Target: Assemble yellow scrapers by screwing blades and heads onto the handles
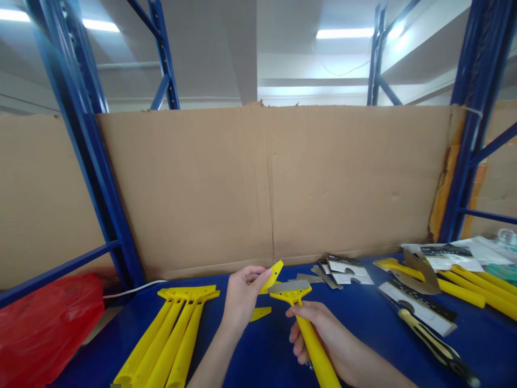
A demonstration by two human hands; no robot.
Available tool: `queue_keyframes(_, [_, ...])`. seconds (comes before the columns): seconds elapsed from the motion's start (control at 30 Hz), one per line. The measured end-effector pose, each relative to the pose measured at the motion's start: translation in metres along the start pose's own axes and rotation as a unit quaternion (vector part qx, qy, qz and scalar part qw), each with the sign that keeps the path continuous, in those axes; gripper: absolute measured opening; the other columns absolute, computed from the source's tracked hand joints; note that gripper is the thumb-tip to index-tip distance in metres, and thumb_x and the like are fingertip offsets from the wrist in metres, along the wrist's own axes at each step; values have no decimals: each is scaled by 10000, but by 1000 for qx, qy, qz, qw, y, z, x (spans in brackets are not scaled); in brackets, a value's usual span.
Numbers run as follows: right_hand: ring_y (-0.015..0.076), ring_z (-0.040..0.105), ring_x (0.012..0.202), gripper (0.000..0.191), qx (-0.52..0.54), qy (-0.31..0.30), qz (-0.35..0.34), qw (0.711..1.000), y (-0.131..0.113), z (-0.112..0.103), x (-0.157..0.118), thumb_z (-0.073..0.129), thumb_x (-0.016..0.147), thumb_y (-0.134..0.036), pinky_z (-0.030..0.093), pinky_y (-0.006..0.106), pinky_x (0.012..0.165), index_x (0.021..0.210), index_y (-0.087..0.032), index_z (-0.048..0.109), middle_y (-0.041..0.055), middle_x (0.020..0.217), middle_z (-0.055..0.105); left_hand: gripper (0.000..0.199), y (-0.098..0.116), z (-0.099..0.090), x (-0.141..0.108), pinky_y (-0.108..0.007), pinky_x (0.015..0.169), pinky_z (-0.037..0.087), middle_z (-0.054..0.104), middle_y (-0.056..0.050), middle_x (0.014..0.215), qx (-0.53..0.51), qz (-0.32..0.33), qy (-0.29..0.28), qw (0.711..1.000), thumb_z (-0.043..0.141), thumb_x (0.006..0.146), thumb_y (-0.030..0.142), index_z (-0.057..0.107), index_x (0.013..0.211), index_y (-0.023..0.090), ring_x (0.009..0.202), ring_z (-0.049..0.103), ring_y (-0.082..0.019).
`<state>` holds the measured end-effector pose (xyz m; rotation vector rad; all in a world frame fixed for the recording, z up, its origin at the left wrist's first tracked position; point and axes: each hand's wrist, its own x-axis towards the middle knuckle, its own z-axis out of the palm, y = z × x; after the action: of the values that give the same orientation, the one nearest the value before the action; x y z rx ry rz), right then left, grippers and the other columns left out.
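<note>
My left hand (249,293) pinches a small yellow plate (275,271) between thumb and fingers, just left of the scraper head. My right hand (313,328) is wrapped round a yellow scraper (317,353) below its head, the handle pointing down toward me. A grey metal blade (294,286) lies across the top of that head. Beside my left hand another yellow plate (260,313) rests on the blue surface. More grey blades (326,277) lie behind the scraper, near black-and-white cards (349,268).
Several yellow scrapers (173,328) lie side by side at the left, near a red plastic bag (52,318). At the right are a screwdriver (434,339), a printed card (420,307) and more yellow handles (484,291). A cardboard wall (266,183) stands behind, between blue posts (92,145).
</note>
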<state>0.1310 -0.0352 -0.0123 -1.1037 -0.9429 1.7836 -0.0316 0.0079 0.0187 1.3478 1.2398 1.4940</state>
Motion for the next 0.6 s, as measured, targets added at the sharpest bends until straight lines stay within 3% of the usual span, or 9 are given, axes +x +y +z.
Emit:
queue_keyframes(0.13, [114,558,399,184,-2,2,-2,1000,-2,1,-2,504,800,-316,436,198,388,916,-174,490,-12,509,614,253,3,13,2,-232,556,434,677,-40,596,31,-3,-50,998,751,566,377,680,608,138,578,599,-156])
queue_keyframes(0.3, [112,556,399,186,-7,5,-2,1000,-3,1,-3,486,816,-315,436,196,390,934,-171,479,-13,515,613,246,6,25,6,-239,556,400,665,-31,620,74,-12,-89,993,724,584,369,703,658,136,581,572,-155])
queue_keyframes(0.6, [110,550,401,188,-21,13,-7,1000,-3,4,-6,452,819,-290,421,190,378,962,-168,453,-14,516,605,327,17,28,15,-259,597,384,650,-30,647,171,-13,-193,966,693,592,412,706,708,107,643,561,-170])
